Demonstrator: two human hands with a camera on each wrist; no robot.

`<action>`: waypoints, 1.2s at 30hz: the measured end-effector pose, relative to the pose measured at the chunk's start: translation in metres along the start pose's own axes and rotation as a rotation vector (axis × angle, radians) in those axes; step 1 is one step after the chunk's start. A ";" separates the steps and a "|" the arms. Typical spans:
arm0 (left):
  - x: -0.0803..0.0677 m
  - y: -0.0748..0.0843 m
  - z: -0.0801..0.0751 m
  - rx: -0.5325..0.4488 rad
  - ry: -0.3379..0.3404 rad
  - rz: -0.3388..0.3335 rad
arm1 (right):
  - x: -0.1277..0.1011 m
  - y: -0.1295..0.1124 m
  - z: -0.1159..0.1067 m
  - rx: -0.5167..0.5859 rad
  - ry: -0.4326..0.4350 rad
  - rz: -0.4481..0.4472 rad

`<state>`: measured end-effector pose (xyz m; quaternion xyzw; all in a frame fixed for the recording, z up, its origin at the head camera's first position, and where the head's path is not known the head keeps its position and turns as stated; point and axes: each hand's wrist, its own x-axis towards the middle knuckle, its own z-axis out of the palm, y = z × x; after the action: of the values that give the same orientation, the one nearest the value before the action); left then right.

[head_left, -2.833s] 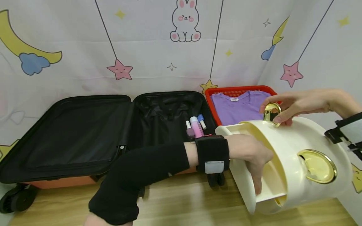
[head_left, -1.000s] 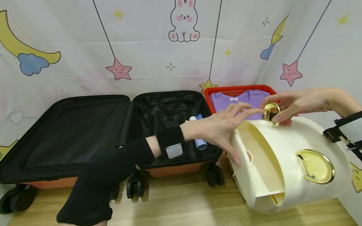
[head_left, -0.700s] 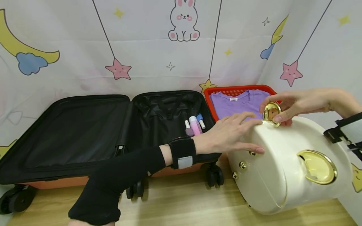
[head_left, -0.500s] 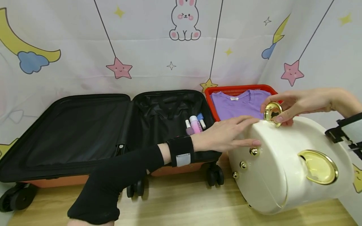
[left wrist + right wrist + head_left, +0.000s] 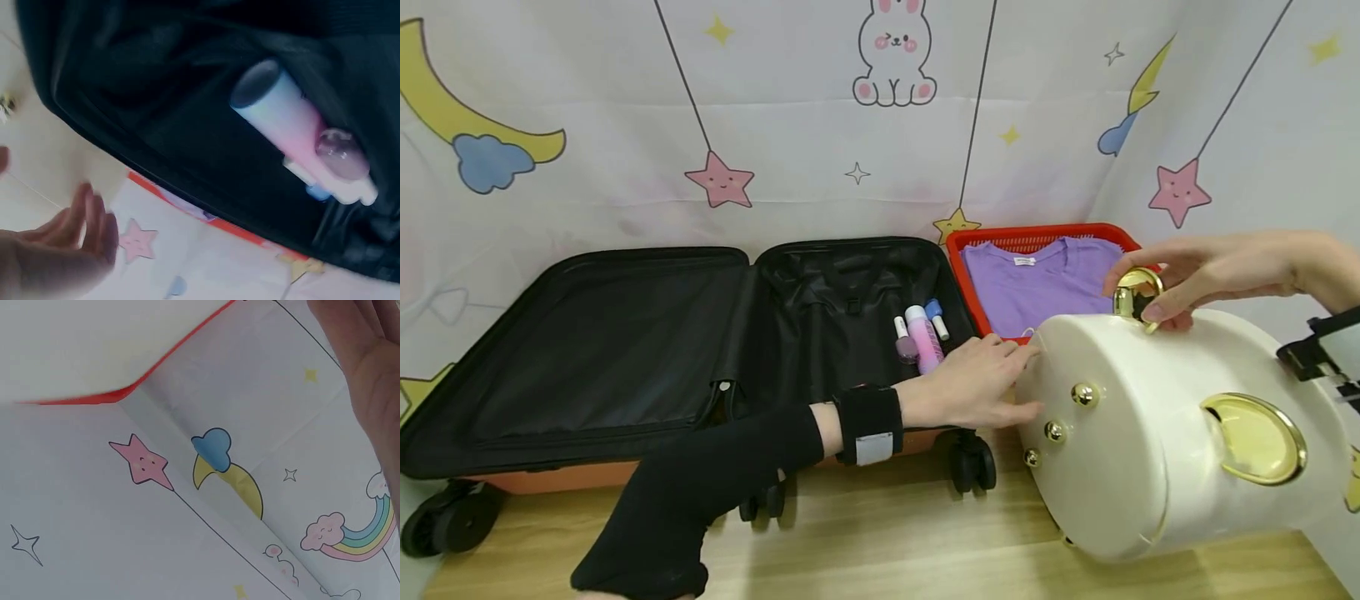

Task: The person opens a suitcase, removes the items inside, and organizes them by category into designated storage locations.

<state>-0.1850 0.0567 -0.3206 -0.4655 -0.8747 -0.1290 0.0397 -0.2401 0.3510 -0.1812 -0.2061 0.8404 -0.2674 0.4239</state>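
Observation:
My right hand [image 5: 1225,271] holds the gold ring handle [image 5: 1138,293] on top of a cream, rounded cosmetic case [image 5: 1232,358]. The case tilts on its side, its front with several gold knobs [image 5: 1084,394] facing left. A round gold fitting [image 5: 1255,437] sits on its near side. My left hand [image 5: 973,379] is beside that front, fingers loosely extended and holding nothing. In the left wrist view the same left hand [image 5: 69,250] shows at the lower left. Only the edge of my right hand [image 5: 369,369] shows in the right wrist view, with the handle hidden.
An open black-lined suitcase [image 5: 602,358] lies at left and centre. In its right half are a pink-and-blue bottle [image 5: 925,342], a purple nail polish bottle [image 5: 906,343] and a blue-capped one [image 5: 936,318]. A red basket [image 5: 966,279] with a purple shirt [image 5: 1045,283] stands behind the case.
The case's drawer, pulled out earlier, has been pushed in by my left hand. That hand has since drawn back leftward from the front. My right hand has kept hold of the handle.

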 end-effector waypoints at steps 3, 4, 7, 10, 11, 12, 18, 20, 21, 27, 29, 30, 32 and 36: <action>0.000 0.014 0.001 -0.112 -0.047 -0.008 | 0.000 0.005 0.001 0.017 0.026 0.013; 0.001 0.019 0.001 -0.152 -0.057 -0.018 | 0.001 0.006 0.002 0.021 0.039 0.018; 0.007 0.033 -0.001 -0.190 -0.088 -0.052 | 0.003 0.008 0.004 0.022 0.085 0.040; 0.013 0.046 -0.002 -0.136 -0.117 -0.063 | 0.001 0.008 0.007 -0.008 0.125 0.077; 0.016 0.050 -0.002 -0.112 -0.128 -0.062 | 0.000 0.007 0.008 -0.015 0.133 0.094; 0.018 0.054 -0.002 -0.087 -0.137 -0.057 | 0.000 0.007 0.009 -0.025 0.140 0.104; 0.027 0.060 0.002 0.031 -0.157 -0.021 | 0.002 0.003 0.010 -0.072 0.173 0.146; 0.029 0.060 0.004 0.084 -0.172 -0.012 | 0.004 0.000 0.011 -0.090 0.179 0.161; 0.030 0.060 0.005 0.111 -0.180 -0.009 | 0.004 -0.001 0.011 -0.100 0.182 0.167; 0.029 0.057 0.005 0.177 -0.213 -0.027 | 0.007 -0.005 0.011 -0.127 0.180 0.167; 0.026 0.053 0.003 0.168 -0.218 -0.021 | 0.008 -0.005 0.010 -0.131 0.180 0.157; 0.023 0.051 0.002 0.166 -0.216 -0.014 | 0.008 -0.005 0.009 -0.135 0.183 0.154; 0.018 0.046 -0.001 0.163 -0.206 0.001 | 0.008 -0.006 0.009 -0.142 0.188 0.149; 0.008 0.039 -0.004 0.160 -0.179 0.026 | 0.006 -0.005 0.009 -0.140 0.188 0.143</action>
<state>-0.1578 0.0827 -0.3081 -0.4816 -0.8762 -0.0162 0.0000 -0.2357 0.3410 -0.1858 -0.1487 0.9056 -0.1950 0.3460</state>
